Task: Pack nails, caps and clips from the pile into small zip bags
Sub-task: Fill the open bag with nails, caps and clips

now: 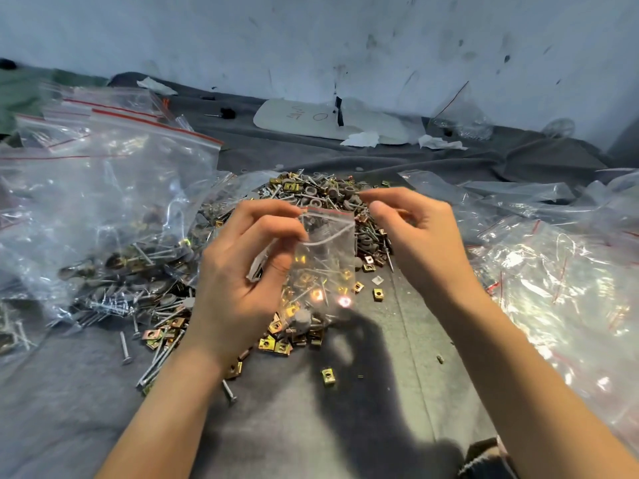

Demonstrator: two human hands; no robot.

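Observation:
My left hand (238, 271) pinches the upper left edge of a small clear zip bag (325, 264) with a red strip, holding it upright over the grey cloth. Nails, brass clips and a grey cap show inside the bag. My right hand (418, 236) hovers at the bag's upper right corner with loosely curled fingers. Thumb and index are slightly apart, and nothing shows between them. Behind the bag lies the pile (321, 191) of nails, grey caps and clips. Loose brass clips (273, 344) and long nails (155, 364) are scattered near my left wrist.
Large clear zip bags (103, 188), partly filled with nails and caps, are heaped on the left. A heap of empty small bags (553, 271) lies on the right. A white board (311, 119) and tissue scraps lie by the wall. Grey cloth (311, 426) covers the surface.

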